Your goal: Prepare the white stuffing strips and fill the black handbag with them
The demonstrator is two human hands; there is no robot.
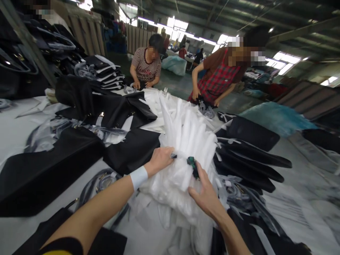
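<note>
A tall bundle of white foam-like sheets (186,138) stands in the middle of the table, pinched at its waist. My left hand (159,159), with a white wristband, is closed on the bundle's left side. My right hand (204,194) is closed at the bundle's right side, its thumb against a small dark green object (191,163) at the waist. Black bags (132,150) lie flat around the bundle on both sides.
Two people work at the table's far side, one in a striped top (146,65), one in a red plaid apron (220,76). Stacked black bags (105,72) sit at the back left. A teal plastic sack (276,117) lies at right.
</note>
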